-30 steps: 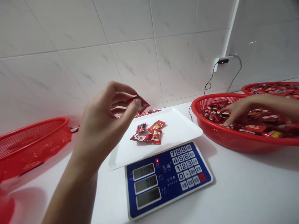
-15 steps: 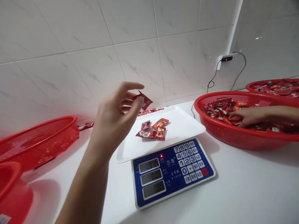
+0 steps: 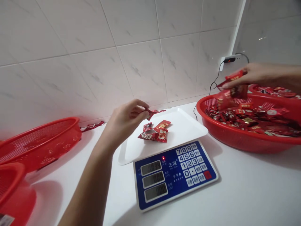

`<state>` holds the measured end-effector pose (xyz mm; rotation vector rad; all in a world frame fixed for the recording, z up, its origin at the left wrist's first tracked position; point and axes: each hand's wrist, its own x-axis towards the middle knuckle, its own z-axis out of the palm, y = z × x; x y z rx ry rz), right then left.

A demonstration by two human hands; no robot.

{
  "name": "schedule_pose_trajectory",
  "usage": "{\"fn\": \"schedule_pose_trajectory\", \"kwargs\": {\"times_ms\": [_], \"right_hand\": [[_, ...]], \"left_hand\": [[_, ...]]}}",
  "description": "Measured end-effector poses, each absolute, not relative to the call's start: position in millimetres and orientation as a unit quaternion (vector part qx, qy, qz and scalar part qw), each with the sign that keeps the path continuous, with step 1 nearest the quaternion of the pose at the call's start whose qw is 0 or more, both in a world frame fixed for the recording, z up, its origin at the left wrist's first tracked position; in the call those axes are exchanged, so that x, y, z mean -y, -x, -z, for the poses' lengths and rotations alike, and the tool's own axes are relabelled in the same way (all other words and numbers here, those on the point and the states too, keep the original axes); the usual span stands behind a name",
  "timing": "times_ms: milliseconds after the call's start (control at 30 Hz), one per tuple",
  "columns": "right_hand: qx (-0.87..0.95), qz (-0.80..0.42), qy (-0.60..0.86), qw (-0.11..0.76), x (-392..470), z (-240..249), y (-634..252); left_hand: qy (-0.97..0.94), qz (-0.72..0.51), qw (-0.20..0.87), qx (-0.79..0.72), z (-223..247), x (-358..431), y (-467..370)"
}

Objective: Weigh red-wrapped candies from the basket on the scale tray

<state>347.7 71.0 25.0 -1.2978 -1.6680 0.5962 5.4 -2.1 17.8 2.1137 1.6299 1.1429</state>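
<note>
My left hand (image 3: 128, 121) pinches a small red wrapped candy (image 3: 150, 115) over the back left of the white tray (image 3: 185, 128). Several red wrapped candies (image 3: 162, 125) lie in a cluster on that tray, which rests on a blue digital scale (image 3: 175, 175). At the right, my right hand (image 3: 252, 75) grips a bunch of red wrapped candies (image 3: 231, 89), slightly blurred, above a red plastic basket (image 3: 244, 139). More wrapped candies (image 3: 246, 116) fill that basket. The scale's red light is lit and its small digits are hard to read.
Another red basket of candies (image 3: 282, 91) stands behind at the right. Two red baskets, a long one (image 3: 58, 135) and a nearer one (image 3: 16, 194), are at the left. Loose wrappers (image 3: 92, 126) lie by the tiled wall. A cable (image 3: 215, 84) hangs from a power strip.
My right hand has risen out of the basket with a bunch of wrapped candies. My left hand has lowered toward the tray, still pinching its candy.
</note>
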Motion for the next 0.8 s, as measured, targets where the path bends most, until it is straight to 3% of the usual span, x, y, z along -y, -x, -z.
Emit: {"fn": "schedule_pose_trajectory", "kwargs": {"times_ms": [367,500,600,800], "right_hand": [[0.595,-0.541,0.297,0.515,-80,-14,-216],[0.570,-0.529,0.294,0.557,-88,4,-192],[0.562,-0.519,0.303,0.569,-92,16,-187],[0.513,-0.512,0.263,0.637,-84,6,-215]], "left_hand": [[-0.690,-0.405,0.133,-0.586,-11,-13,-5],[-0.695,-0.386,0.153,-0.587,-6,-17,-4],[-0.711,-0.341,0.094,-0.607,-6,-13,-6],[-0.774,-0.282,0.085,-0.561,-18,9,-12]]}}
